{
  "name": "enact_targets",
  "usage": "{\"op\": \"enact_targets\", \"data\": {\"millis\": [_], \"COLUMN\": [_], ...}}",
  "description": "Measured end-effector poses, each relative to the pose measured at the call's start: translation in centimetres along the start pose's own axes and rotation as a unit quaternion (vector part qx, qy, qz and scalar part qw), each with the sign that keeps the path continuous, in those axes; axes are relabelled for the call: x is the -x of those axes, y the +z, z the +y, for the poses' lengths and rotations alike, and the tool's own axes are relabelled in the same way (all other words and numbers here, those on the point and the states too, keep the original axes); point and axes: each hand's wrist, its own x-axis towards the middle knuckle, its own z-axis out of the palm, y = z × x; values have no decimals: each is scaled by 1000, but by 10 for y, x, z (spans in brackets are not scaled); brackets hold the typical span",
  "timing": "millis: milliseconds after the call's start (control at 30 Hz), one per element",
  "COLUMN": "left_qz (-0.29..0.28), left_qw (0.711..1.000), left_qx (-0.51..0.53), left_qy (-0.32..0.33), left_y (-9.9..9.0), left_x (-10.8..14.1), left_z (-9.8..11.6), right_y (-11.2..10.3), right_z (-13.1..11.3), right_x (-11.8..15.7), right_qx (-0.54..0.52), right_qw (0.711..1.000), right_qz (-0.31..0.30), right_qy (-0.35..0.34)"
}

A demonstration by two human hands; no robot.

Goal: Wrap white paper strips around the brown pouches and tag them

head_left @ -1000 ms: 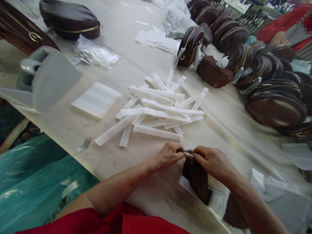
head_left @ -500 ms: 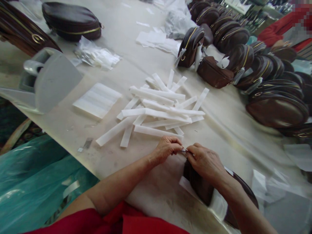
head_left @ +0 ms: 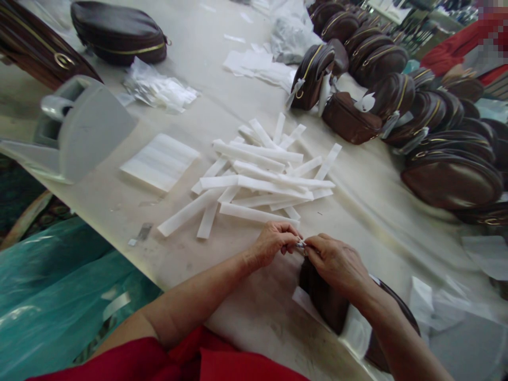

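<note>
A dark brown leather bag (head_left: 325, 299) lies at the table's front edge, partly hidden under my right hand and forearm. At its near-left end is a small whitish wrapped piece (head_left: 300, 244); its inside is hidden, so I cannot tell what it covers. My left hand (head_left: 275, 243) pinches this piece from the left, fingers closed. From the other side my right hand (head_left: 333, 262) pinches it too, thumb and forefinger together. Just beyond my hands lies a loose pile of white paper strips (head_left: 257, 185).
Left of the strips sits a stack of white sheets (head_left: 161, 161), with a grey tape dispenser (head_left: 91, 127) behind it. Many brown bags (head_left: 452, 174) crowd the right side. Teal plastic (head_left: 59, 286) hangs by the left edge. A co-worker's red sleeve (head_left: 448, 50) shows far right.
My hands keep pinching the small wrapped piece with barely any movement of the fingers. The whole view has shifted very slightly.
</note>
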Motion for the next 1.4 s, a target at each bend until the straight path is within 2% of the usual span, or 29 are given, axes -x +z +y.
{"op": "enact_targets", "data": {"millis": [133,433,767,1033,1233,1400], "left_qz": [-2,-14,-60,-78,-76,-90], "left_qw": [1000,999,977,955,948,945], "left_qx": [5,27,166,249,286,303], "left_qy": [1,-33,-120,-144,-115,-86], "left_y": [-1,1,3,1,-1,-1], "left_x": [-1,1,-4,-4,-1,0], "left_z": [0,-2,-12,-6,2,3], "right_y": [-1,4,-1,-15,-13,-8], "right_z": [-3,0,6,19,41,54], "right_x": [-1,-2,2,18,25,33], "right_qx": [4,40,21,-63,-157,-239], "right_qw": [1000,999,1000,998,987,969], "right_qz": [-14,6,-11,-13,19,67], "right_qy": [2,18,16,-12,-25,10]}}
